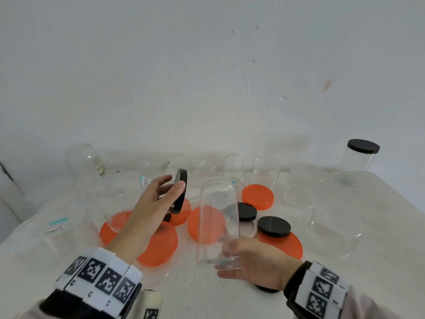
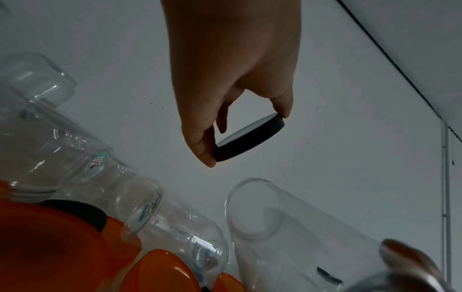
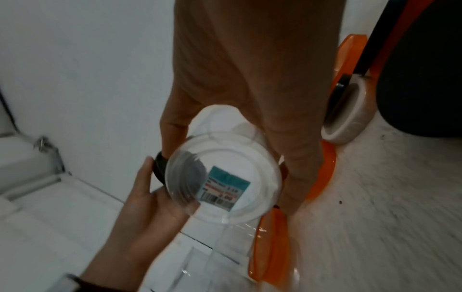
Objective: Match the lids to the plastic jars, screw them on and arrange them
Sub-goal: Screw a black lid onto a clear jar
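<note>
My left hand [image 1: 170, 185] pinches a black lid [image 1: 180, 191] by its rim, thumb on one side and fingers on the other, with the lid standing on edge above the table. The left wrist view shows the same black lid [image 2: 250, 138] between thumb and fingertips. My right hand [image 1: 250, 261] grips a tall clear jar [image 1: 218, 222] round its base and holds it just right of the lid, mouth up. In the right wrist view the jar's bottom [image 3: 225, 177] carries a teal price label, and the black lid [image 3: 160, 168] shows behind it.
Several orange lids [image 1: 257, 196] and loose black lids [image 1: 273, 226] lie on the white table [image 1: 379, 261] behind the held jar. Clear jars [image 1: 331, 226] without lids crowd the left side and the back wall. A jar capped with a black lid [image 1: 358, 162] stands far right.
</note>
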Action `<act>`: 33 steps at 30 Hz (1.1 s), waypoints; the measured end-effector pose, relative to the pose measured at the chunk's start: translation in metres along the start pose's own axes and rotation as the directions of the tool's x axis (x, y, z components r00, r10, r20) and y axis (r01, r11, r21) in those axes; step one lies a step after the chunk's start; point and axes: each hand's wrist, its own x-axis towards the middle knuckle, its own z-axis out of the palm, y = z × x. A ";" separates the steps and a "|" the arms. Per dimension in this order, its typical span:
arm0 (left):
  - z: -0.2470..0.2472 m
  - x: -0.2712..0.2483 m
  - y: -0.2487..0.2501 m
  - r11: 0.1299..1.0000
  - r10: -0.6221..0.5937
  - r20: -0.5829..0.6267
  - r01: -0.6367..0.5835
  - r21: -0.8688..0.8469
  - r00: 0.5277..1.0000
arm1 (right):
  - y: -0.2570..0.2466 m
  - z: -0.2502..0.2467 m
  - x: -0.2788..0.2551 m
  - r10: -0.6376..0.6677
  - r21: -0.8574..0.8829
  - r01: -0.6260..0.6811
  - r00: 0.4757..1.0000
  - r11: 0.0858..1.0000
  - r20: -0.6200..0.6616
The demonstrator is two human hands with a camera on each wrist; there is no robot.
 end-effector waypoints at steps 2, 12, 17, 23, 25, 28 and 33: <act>-0.001 -0.001 0.002 1.000 0.002 -0.010 -0.002 0.002 1.000 | 0.002 0.002 0.010 -0.011 -0.216 0.002 0.999 0.976 -0.039; 0.008 -0.008 0.007 0.997 0.029 0.048 -0.033 0.067 0.998 | 0.010 -0.007 0.043 -0.107 -0.728 -0.032 0.984 0.685 -0.143; 0.018 -0.008 0.004 0.987 0.042 0.113 -0.058 0.148 0.993 | 0.008 -0.010 0.048 -0.149 -0.790 -0.001 0.982 0.613 -0.118; 0.026 -0.013 0.006 0.964 0.070 0.190 -0.115 0.239 0.979 | -0.006 -0.006 0.037 -0.204 -0.769 0.114 0.979 0.629 -0.022; 0.029 -0.015 0.008 0.952 0.069 0.206 -0.126 0.280 0.976 | -0.016 -0.001 0.032 -0.248 -0.746 0.185 0.968 0.640 0.027; 0.032 -0.019 0.012 0.921 0.075 0.250 -0.164 0.354 0.965 | -0.024 0.003 0.028 -0.297 -0.733 0.243 0.953 0.636 0.058; 0.037 -0.023 0.011 0.778 0.143 0.309 -0.299 0.552 0.940 | -0.021 0.000 0.028 -0.322 -0.727 0.276 0.943 0.629 0.079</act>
